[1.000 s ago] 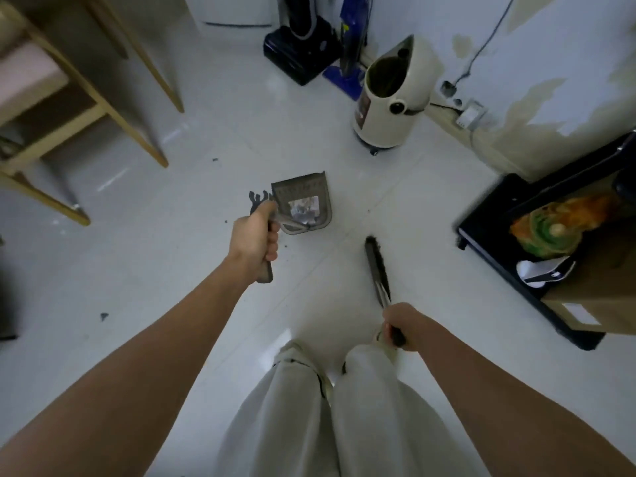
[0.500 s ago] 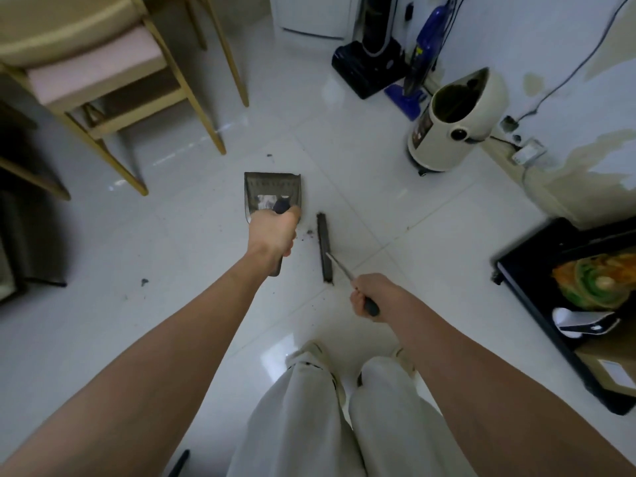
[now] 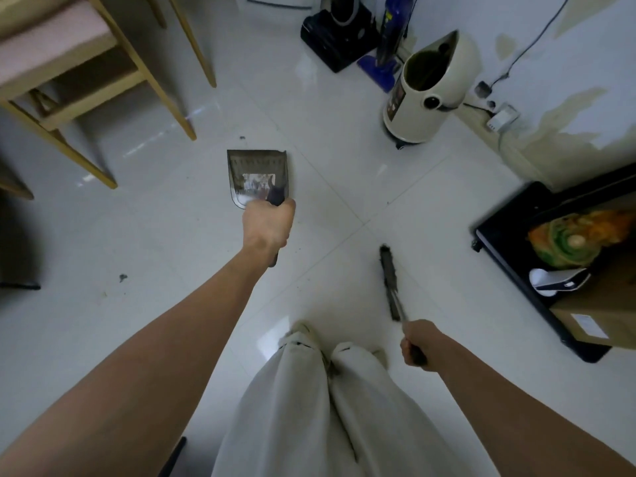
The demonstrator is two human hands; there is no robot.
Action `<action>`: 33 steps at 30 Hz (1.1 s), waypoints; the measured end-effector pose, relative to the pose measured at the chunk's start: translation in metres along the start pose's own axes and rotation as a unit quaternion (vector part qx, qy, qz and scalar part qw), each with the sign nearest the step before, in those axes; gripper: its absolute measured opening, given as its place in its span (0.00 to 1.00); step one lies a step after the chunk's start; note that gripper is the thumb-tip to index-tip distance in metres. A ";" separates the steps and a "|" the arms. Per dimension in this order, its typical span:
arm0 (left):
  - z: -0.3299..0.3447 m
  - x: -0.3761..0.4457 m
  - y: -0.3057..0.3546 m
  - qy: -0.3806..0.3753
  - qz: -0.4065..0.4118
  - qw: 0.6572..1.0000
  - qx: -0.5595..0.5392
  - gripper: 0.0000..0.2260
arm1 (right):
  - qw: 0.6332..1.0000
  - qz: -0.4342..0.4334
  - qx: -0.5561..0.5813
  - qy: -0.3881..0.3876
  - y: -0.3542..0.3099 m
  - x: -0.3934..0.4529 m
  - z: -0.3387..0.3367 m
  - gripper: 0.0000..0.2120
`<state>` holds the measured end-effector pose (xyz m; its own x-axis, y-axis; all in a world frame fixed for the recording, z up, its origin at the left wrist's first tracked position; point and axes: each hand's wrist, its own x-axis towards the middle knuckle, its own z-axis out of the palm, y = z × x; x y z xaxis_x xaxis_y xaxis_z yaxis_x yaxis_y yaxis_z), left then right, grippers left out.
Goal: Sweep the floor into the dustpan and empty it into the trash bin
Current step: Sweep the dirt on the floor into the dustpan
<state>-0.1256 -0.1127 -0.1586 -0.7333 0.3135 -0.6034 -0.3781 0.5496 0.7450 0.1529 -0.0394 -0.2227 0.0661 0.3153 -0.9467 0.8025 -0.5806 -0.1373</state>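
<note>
The white glossy tiled floor fills the view, with thin grout lines crossing between the two arms. At the far left stands a light wooden chair with a pale pink seat, its legs reaching the floor just far-left of the dustpan. At the right edge lies a black rectangular tray that holds an orange-and-green round object, a white-and-dark item and a brown cardboard box. Against the far wall stands a cream rounded bin-like appliance with an open dark top; what it contains cannot be told. Left of it are a black vacuum base and a blue upright cleaner.

The person's pale trouser legs take up the near middle. The left hand is clenched round the dark handle of a grey metal flat dustpan, which extends away from the hand toward the far side, with a pale patch of debris inside it. The right hand grips the handle of a black narrow hand brush, whose bristle head points away, well apart from the dustpan to its right.

Open tile lies between dustpan and brush. Small dark specks dot the floor left of the left forearm and near the chair leg.
</note>
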 end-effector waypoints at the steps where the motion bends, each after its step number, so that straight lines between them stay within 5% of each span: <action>1: 0.004 0.001 0.000 0.001 0.004 1.000 0.005 0.12 | 1.000 0.007 0.004 -0.011 0.006 0.001 0.006 0.15; 13: -0.005 0.010 0.025 -0.036 0.023 0.999 0.009 0.11 | 0.946 0.059 0.258 -0.186 -0.034 -0.022 0.064 0.15; 21: -0.033 0.008 0.048 -0.033 0.047 0.998 -0.035 0.12 | 0.996 -0.047 0.051 -0.058 -0.103 -0.024 0.031 0.15; 25: -0.044 0.017 0.047 -0.016 0.058 0.998 -0.033 0.12 | 0.983 -0.135 -0.125 0.012 -0.136 0.003 0.031 0.16; 33: -0.070 0.047 0.042 0.024 0.040 0.999 -0.004 0.12 | 0.948 -0.138 -0.279 -0.070 -0.147 0.018 0.098 0.12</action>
<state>-0.2150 -0.1288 -0.1355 -0.7882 0.3183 -0.5267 -0.3206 0.5182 0.7929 -0.0218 -0.0220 -0.2482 -0.2403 0.2725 -0.9317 0.9689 0.0092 -0.2473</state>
